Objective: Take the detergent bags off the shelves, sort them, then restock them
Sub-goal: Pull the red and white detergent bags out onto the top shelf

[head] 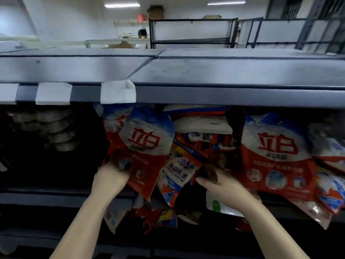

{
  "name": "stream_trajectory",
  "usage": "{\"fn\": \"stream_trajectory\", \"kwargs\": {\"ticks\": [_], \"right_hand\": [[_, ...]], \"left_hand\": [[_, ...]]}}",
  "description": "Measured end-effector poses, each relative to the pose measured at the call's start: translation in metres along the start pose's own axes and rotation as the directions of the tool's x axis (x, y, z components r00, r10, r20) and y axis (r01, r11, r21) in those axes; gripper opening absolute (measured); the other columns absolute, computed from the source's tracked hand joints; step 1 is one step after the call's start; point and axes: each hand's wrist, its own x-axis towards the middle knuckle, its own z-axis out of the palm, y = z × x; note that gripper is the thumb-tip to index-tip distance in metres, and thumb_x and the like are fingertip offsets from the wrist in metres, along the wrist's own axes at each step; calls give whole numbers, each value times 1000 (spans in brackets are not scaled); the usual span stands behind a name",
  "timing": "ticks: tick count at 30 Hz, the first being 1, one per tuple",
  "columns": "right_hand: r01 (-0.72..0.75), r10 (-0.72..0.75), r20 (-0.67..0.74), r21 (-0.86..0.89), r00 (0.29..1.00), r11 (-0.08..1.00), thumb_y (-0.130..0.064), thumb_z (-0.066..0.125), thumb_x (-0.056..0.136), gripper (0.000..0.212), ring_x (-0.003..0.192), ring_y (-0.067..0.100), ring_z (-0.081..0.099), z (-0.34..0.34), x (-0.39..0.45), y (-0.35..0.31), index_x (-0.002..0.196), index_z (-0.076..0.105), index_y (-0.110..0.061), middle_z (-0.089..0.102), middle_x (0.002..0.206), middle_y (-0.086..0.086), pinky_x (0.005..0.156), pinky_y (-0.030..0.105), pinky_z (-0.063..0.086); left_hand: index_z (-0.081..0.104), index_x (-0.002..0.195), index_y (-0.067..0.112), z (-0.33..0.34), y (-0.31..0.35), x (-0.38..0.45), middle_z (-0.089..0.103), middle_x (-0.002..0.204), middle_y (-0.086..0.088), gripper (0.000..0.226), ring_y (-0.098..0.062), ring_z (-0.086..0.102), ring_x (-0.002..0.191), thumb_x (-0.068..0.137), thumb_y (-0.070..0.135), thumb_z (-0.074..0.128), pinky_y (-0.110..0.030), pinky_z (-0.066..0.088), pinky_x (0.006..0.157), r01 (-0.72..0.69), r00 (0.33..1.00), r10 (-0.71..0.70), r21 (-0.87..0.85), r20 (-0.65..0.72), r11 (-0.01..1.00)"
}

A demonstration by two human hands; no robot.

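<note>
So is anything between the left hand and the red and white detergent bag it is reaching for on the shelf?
No. The left hand is already at the lower edge of the red and white detergent bag, fingers against it. Motion blur hides the exact grip. A smaller purple-labelled bag leans beside it on the right, and the right hand reaches in next to that one.
</note>
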Motion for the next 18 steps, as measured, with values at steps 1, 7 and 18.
{"fn": "stream_trajectory", "kwargs": {"ticks": [1,7,18], "right_hand": [[-18,19,-32,16,999,1000,-50,57,88,45,109,8,49,10,2,-4,129,47,-34,53,125,-11,90,22,40],[-125,122,-265,5,957,992,-56,60,82,42,107,15,57,43,7,-10,114,56,-30,60,110,-9,87,27,46],[-65,159,-342,271,926,960,-31,66,87,45,105,12,51,73,3,-43,129,48,-27,54,113,-9,88,24,39]], "left_hand": [[41,140,21,-2,-9,12,41,145,-6,62,-28,39,132,88,48,58,-43,39,104,-24,999,24,-8,40,1000],[21,146,42,-6,-39,68,32,152,0,99,-31,33,137,61,90,37,-52,37,106,-6,982,11,-27,187,1000],[40,141,25,-25,-34,80,54,132,-5,89,-27,53,118,65,57,75,-42,44,99,48,979,49,-459,197,887]]}}
